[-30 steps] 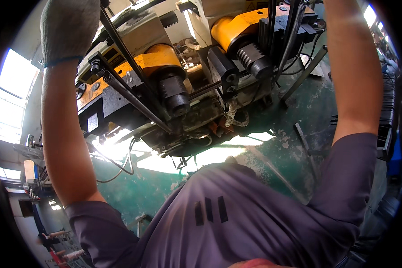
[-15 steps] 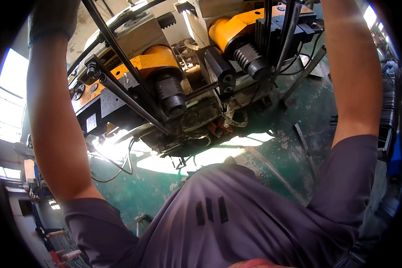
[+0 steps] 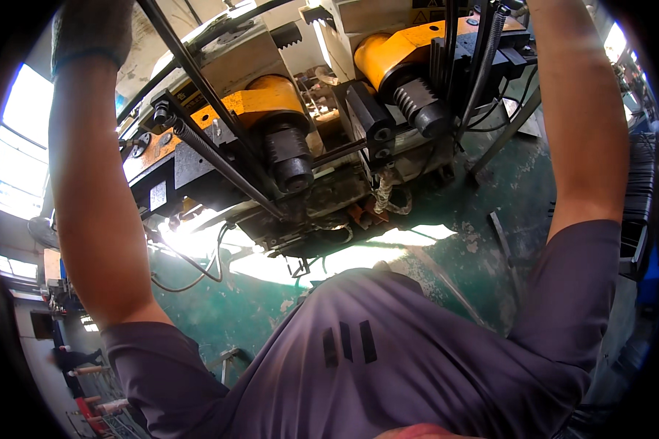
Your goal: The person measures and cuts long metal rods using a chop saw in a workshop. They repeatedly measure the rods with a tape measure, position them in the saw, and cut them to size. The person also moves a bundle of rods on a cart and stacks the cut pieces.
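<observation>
Both my arms are raised toward the upper edge, one on each side of a yellow and black machine [image 3: 260, 99]. My left hand [image 3: 94, 29], in a grey knit glove, shows only its back and cuff at the upper left; its fingers lie beyond the edge. My right forearm [image 3: 582, 110] is bare and runs out of the top, so that hand is hidden. Between the arms are two ribbed black cylinders [image 3: 289, 157] under yellow housings, long dark rods [image 3: 190, 62] and coil springs [image 3: 205, 154]. What either hand touches cannot be seen.
Below the machine lies a worn green floor [image 3: 220, 314] with bright sunlit patches. A grey cable [image 3: 216, 263] loops down at the machine's left. Metal bars [image 3: 505, 249] stand or lie at the right, near a stack of dark parts [image 3: 641, 175]. Windows [image 3: 22, 146] glare at far left.
The machine appears slightly farther right and lower in the view. More of my left glove shows at the upper left. My arms keep nearly the same raised pose.
</observation>
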`<state>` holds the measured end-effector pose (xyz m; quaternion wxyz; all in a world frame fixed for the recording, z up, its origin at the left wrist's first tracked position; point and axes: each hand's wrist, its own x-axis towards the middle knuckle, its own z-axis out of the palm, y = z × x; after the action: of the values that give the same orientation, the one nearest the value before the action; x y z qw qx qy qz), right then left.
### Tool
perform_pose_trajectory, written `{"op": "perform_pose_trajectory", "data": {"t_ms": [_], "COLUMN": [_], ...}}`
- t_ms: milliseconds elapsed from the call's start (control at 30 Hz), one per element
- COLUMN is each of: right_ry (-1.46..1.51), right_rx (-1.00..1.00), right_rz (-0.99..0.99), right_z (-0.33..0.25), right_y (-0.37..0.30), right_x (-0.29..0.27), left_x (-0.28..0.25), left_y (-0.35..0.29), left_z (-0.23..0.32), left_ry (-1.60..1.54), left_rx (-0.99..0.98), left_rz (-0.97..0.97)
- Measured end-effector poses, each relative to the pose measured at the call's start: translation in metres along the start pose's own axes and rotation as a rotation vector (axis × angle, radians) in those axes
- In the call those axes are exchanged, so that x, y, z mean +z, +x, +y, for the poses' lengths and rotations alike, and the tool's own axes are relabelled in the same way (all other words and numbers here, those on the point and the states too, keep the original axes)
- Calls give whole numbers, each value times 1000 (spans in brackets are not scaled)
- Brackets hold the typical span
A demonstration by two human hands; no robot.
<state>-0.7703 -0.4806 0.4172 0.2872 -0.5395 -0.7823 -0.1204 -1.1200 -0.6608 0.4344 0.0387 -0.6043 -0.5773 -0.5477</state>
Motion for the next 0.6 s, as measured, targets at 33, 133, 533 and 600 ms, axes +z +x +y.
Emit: {"op": "perform_pose_trajectory", "data": {"t_ms": [33, 133, 533, 600], "right_ry": [2, 12, 40, 54], "right_rx": [-2, -6, -12, -7], "right_rz": [1, 1, -15, 7], "right_z": [-1, -3, -15, -19], "right_y": [1, 1, -3, 4], "right_x": [-1, -1, 0, -9], "left_x": [-1, -3, -8, -13], "left_y": [0, -7, -21, -17], "left_z": [1, 0, -6, -3], "left_ry": [-1, -2, -10, -2], "left_rx": [-4, -13, -85, -90], "left_rz": [3, 1, -18, -24]}}
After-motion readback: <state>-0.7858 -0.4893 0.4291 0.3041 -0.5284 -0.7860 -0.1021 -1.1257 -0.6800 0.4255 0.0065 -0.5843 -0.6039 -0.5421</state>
